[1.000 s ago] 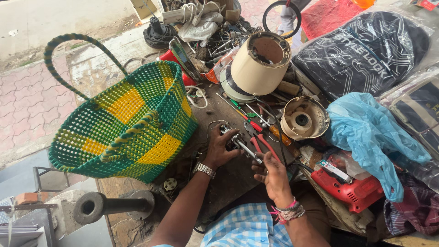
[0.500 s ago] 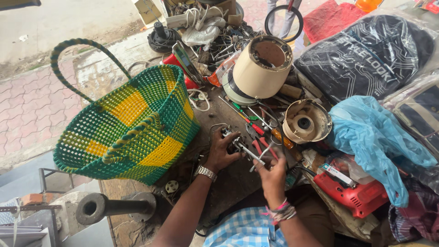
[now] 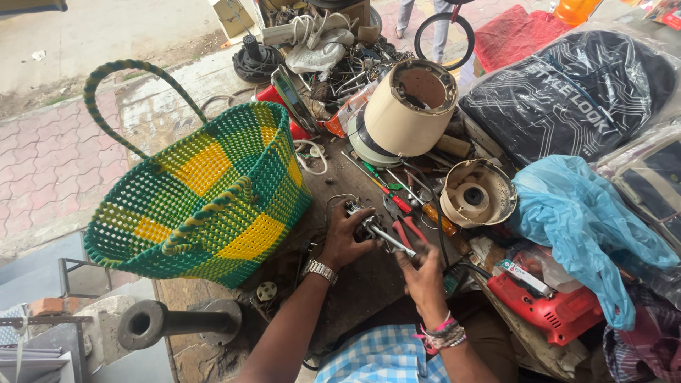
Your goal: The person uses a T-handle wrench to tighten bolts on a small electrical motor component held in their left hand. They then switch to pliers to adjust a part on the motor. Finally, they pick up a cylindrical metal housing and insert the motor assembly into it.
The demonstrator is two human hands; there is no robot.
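My left hand [image 3: 345,237], a metal watch on its wrist, grips a small motor part [image 3: 362,221] with a steel shaft sticking out to the right. At the free end of that shaft [image 3: 394,242] sit the fingers of my right hand [image 3: 424,274], which wears coloured wrist bands. Both hands work over a dark, dirty workbench [image 3: 362,284]. Red-handled pliers [image 3: 410,228] and screwdrivers [image 3: 386,186] lie just beyond the hands.
A green and yellow woven basket [image 3: 206,191] stands at the left. A cream appliance housing [image 3: 408,110] and a round base [image 3: 474,193] lie behind the tools. At the right are a blue plastic bag [image 3: 585,227], a red power tool [image 3: 546,306] and a dark bag [image 3: 567,85].
The view has shifted slightly. My right hand has moved in closer to the shaft held in the left hand; the left hand keeps its hold on the motor part.
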